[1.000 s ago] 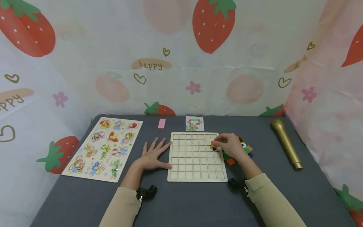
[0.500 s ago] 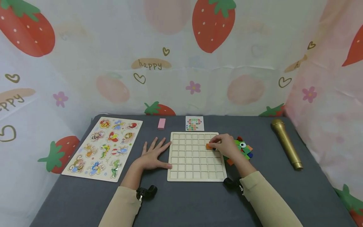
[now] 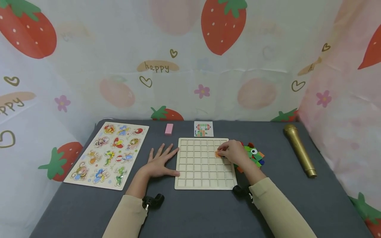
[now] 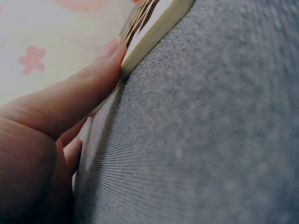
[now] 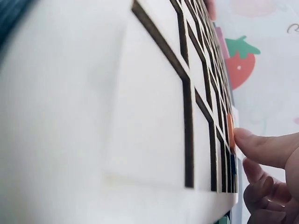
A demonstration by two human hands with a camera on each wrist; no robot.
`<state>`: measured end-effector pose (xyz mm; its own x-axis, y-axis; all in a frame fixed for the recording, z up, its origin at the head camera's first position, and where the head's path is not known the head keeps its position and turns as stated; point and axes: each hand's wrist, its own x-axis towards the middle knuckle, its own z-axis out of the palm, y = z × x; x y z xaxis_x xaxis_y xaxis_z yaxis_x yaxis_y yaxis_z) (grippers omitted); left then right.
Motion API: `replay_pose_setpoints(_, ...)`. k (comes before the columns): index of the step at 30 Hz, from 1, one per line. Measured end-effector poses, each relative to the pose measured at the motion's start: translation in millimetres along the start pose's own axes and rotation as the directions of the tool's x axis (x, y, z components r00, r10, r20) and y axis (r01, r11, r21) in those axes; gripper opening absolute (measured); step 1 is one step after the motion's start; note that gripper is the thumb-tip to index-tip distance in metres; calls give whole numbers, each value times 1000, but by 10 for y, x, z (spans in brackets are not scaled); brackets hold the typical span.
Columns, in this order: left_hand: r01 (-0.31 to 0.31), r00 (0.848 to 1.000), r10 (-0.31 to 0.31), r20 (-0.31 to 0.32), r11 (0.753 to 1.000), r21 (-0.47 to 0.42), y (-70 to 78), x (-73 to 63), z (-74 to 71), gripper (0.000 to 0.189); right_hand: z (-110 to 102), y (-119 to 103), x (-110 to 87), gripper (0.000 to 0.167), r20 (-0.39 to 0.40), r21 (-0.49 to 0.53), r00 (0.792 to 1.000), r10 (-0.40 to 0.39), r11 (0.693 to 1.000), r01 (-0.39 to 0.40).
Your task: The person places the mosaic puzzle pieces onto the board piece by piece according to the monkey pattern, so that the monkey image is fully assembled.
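A pale wooden grid board (image 3: 196, 168) lies on the dark cloth in front of the person. My left hand (image 3: 158, 164) rests with spread fingers along its left side; in the left wrist view the thumb (image 4: 100, 65) touches the board's edge. Over the board's right part, my right hand (image 3: 235, 153) holds a small orange square tile (image 3: 218, 154) at a grid cell. The right wrist view has a fingertip (image 5: 243, 136) against that orange tile (image 5: 230, 130). Beside it a dark blue tile (image 5: 233, 164) sits in the grid.
Several coloured pieces (image 3: 254, 154) are heaped right of the board, partly behind the right hand. A small pattern card (image 3: 203, 129) and a pink block (image 3: 169, 129) lie behind it. At the left is an insect puzzle board (image 3: 101, 165); a gold cylinder (image 3: 300, 152) lies far right.
My right hand has moved left over the board, carrying the orange tile past the dark blue one and lowering it to a cell. The left hand has stayed in place.
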<state>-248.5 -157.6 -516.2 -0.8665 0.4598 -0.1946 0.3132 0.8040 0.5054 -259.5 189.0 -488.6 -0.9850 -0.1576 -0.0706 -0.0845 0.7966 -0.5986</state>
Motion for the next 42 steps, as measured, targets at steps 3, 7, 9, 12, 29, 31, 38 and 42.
replay_pose_setpoints(3,-1,1000,1,-2,1000,0,-5,-3,2,109,-38,30,-21,21,-20,36,1000,-16,999,17)
replay_pose_setpoints(7,-2,1000,2,-5,1000,-3,-6,-17,4,108,-124,123,-48,26,-80,65,997,-25,997,30)
replay_pose_setpoints(9,-4,1000,4,-6,1000,-3,-6,-22,3,108,-176,181,-59,28,-113,60,994,-15,998,21)
replay_pose_setpoints(12,-6,1000,6,-8,1000,0,-4,-26,1,108,-256,266,-85,29,-139,74,990,21,997,-11)
replay_pose_setpoints(29,-2,1000,2,-17,1000,1,-9,-12,4,108,-558,619,-131,37,-206,116,977,50,993,-26)
replay_pose_setpoints(31,0,1000,1,-19,1000,4,-13,-7,5,109,-593,656,-139,39,-207,121,977,49,992,-24)
replay_pose_setpoints(38,-5,1000,5,-16,1000,0,5,-13,-3,109,-673,805,-195,43,-176,129,980,97,989,-74)
replay_pose_setpoints(42,-1,1000,1,-11,1000,1,14,-17,-9,110,-686,873,-202,44,-145,127,981,127,986,-109)
